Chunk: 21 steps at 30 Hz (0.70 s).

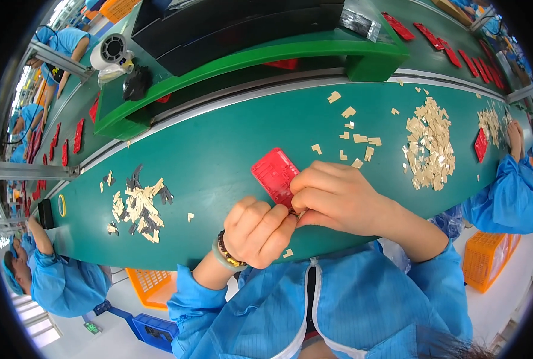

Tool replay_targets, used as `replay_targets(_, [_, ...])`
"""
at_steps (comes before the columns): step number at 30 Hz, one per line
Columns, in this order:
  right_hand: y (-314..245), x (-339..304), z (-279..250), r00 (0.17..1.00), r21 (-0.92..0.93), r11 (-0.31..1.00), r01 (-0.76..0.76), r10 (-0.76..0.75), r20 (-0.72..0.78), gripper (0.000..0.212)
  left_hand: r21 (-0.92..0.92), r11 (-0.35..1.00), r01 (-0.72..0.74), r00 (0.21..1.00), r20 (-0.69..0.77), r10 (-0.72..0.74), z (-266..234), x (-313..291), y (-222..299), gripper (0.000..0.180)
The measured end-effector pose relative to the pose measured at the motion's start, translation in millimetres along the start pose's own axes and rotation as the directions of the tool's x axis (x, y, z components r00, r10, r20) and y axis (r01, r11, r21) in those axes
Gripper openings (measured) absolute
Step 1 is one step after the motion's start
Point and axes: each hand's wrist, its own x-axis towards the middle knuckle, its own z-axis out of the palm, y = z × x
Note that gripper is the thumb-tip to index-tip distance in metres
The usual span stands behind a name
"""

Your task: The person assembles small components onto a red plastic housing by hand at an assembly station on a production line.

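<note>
Green tabletop [218,149] is bearing three pale-piece heaps [431,143]: one left, two right. At centre, your left hand [259,232] and right hand [338,197] are meeting at one red case [273,170]; what they're gripping, I cannot tell.

A blue bin [153,332] stands near an orange basket [141,287] (a perforated one), lower left.

This is a factory assembly line, I'd say: one blue-smocked worker [69,284] at eight o'clock, another worker [503,200] at three, one long green bench [218,149], red plastic pieces [451,54] ranked at two.
</note>
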Motion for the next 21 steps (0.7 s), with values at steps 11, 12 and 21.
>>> replay_targets(11, [23.4, -35.1, -8.9, 0.966, -0.422, 0.900, -0.110, 0.196, 0.168, 0.023, 0.079, 0.899, 0.431, 0.877, 0.198, -0.438, -1.4, 6.1, -10.9, 0.036])
replay_targets(12, [23.6, -33.3, -9.0, 0.965, -0.421, 0.902, -0.099, 0.190, 0.179, 0.023, 0.084, 0.894, 0.440, 0.874, 0.190, -0.448, 0.2, 7.1, -13.1, 0.036])
replay_targets(21, [11.9, 17.1, 29.5, 0.980, -0.547, 0.835, 0.061, -0.154, -0.125, 0.016, -0.611, 0.334, 0.718, 0.609, 0.318, -0.727, -2.8, 6.3, -22.9, 0.041])
